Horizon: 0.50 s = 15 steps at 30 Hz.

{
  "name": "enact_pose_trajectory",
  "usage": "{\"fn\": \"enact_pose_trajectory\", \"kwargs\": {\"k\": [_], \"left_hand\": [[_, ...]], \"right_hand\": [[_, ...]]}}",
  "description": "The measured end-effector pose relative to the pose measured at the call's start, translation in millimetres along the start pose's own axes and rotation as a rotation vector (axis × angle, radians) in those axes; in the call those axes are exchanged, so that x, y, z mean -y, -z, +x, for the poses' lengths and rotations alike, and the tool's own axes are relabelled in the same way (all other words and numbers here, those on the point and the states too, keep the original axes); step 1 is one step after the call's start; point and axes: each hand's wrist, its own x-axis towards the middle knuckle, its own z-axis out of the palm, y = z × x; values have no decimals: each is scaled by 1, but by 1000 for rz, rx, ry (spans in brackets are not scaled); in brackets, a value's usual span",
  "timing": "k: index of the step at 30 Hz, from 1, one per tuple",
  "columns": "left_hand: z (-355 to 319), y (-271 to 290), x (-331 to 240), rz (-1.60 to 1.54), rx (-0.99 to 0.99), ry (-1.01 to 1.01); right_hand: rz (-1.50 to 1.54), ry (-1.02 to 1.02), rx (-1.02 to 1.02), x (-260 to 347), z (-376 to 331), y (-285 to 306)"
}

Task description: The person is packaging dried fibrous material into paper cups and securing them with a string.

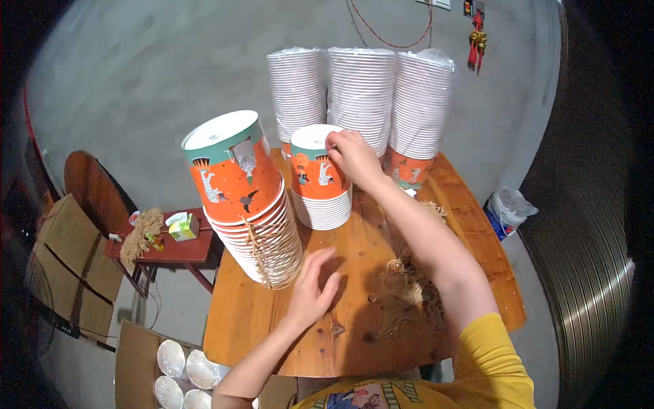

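My right hand [354, 158] reaches over the table, its fingers curled onto the upper edge of the top cup in a short stack of upside-down paper cups [319, 178]. That cup is orange and green with printed figures. My left hand [315, 290] is open, fingers apart and holding nothing I can see. It is beside the lower part of a taller stack of upside-down paper buckets [231, 180]. Brown twine cords [272, 252] run along that stack's right side. More loose brown twine [409, 293] lies on the wooden table [354, 347], partly under my right forearm.
Three tall plastic-wrapped stacks of white-rimmed cups [361, 95] stand at the table's far side. A cardboard box [136, 361] with wrapped cups sits on the floor at lower left. A red bench [177, 249] holds a tissue pack and twine. A bucket [507, 211] stands right.
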Motion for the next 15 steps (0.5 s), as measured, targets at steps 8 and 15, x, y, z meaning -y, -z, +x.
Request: {"fn": "enact_pose_trajectory", "kwargs": {"k": [8,15], "left_hand": [[63,-54,81,-6,-68,149],[67,-67,94,74,-83,103]], "right_hand": [[-41,74,103,-9,17,-1],[2,110,128,-13,25,15]]}}
